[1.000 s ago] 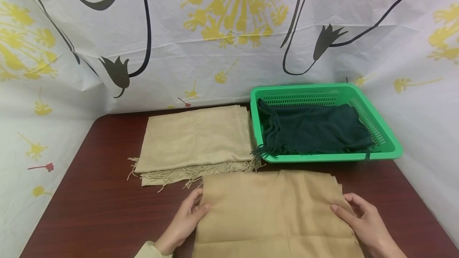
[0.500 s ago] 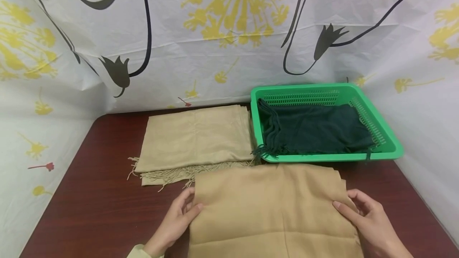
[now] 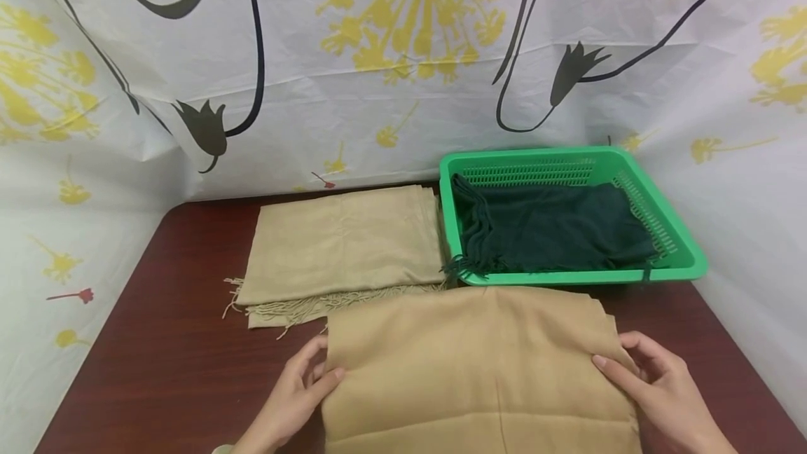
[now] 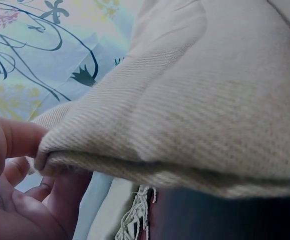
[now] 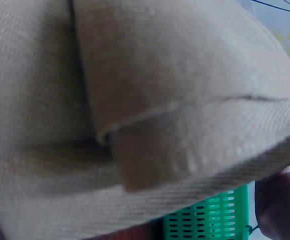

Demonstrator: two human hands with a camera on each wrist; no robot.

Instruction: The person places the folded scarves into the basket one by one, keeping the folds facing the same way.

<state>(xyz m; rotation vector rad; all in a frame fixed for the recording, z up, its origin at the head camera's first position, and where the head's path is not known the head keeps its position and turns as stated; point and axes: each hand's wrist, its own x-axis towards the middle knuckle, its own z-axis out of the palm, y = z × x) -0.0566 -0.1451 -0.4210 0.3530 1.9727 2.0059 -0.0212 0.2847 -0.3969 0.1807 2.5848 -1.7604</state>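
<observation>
A folded tan scarf (image 3: 479, 363) is held up in front of me, its lower part cut off by the bottom of the head view. My left hand (image 3: 293, 387) pinches its left edge, thumb on top and fingers behind. At the opposite edge, my right hand (image 3: 662, 384) grips it the same way. The left wrist view shows the doubled edge of the tan scarf (image 4: 184, 125) between thumb and fingers of the left hand (image 4: 25, 185). In the right wrist view, folded layers of the scarf (image 5: 174, 115) cover most of the picture; little of the right hand (image 5: 279, 205) shows.
A folded beige scarf (image 3: 343, 244) with fringe lies at the back of the dark red-brown table (image 3: 170, 342). Right of it stands a green plastic basket (image 3: 567, 277) holding a dark green scarf (image 3: 561, 226). A printed white curtain (image 3: 378, 111) encloses the table's back and sides.
My left hand has moved left and slightly down, my right hand slightly right, so the tan scarf is spread wider. Its top edge has risen a little toward the basket.
</observation>
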